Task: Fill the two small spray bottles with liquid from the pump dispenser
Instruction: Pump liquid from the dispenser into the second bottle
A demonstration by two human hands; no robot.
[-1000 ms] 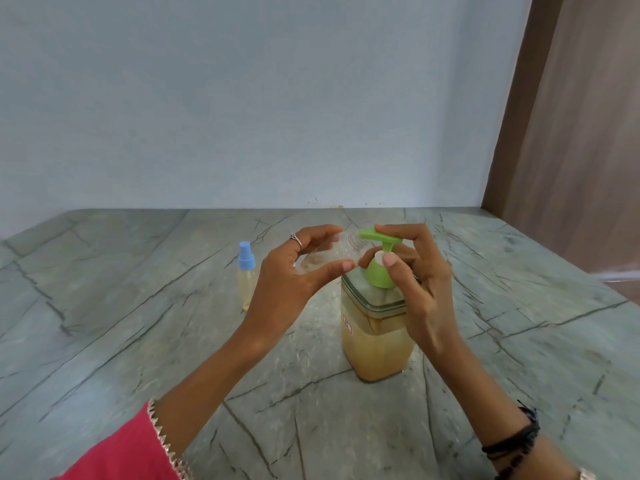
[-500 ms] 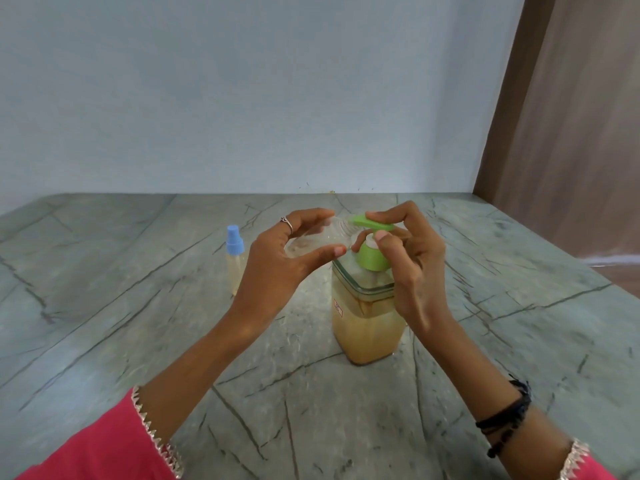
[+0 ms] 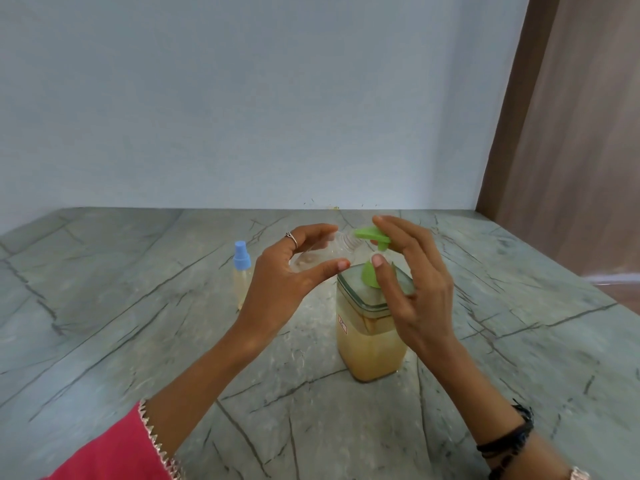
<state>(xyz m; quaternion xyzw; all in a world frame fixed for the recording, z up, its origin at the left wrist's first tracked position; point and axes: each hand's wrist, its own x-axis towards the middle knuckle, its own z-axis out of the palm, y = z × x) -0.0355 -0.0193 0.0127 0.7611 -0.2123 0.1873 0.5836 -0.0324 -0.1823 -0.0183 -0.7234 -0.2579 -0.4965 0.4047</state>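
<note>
Two hands up at pump dispenser (image 3: 370, 341). Left hand (image 3: 287, 282) gripping clear uncapped spray bottle (image 3: 329, 251), neck at green nozzle (image 3: 369, 234). Right hand (image 3: 412, 289) fingers extended, resting on pump top.

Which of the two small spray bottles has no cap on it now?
The clear one gripped sideways in the left hand, its open neck at the green pump spout. The other bottle stands on the counter with its blue cap on.
</note>
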